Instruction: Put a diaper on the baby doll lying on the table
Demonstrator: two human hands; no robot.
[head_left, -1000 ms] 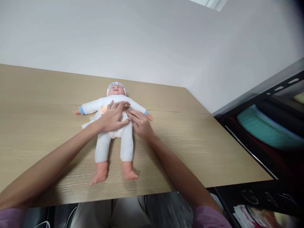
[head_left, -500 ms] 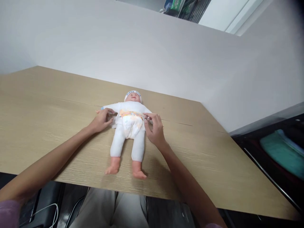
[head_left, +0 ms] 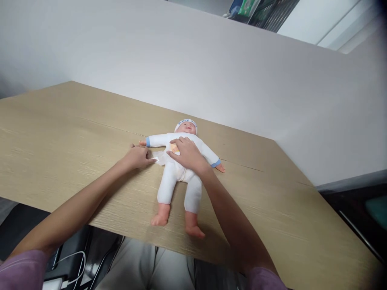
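Note:
A baby doll [head_left: 178, 177] in a white suit and cap lies on its back on the wooden table [head_left: 75, 133], head away from me. A white diaper with an orange print [head_left: 163, 156] sits around its waist. My right hand [head_left: 187, 153] rests flat on the doll's belly, over the diaper front. My left hand [head_left: 138, 157] is beside the doll's waist, fingers pinching the diaper's left tab against the table.
A white wall rises behind the table. The table's near edge runs just past the doll's feet, with my lap below it. A white cable [head_left: 65, 262] and dark objects lie under the table at lower left. Dark shelving [head_left: 356, 205] stands at the right.
My right hand has moved from the doll's right side onto its belly. My left hand stays at the diaper's left side. The view has shifted, so the doll sits further right.

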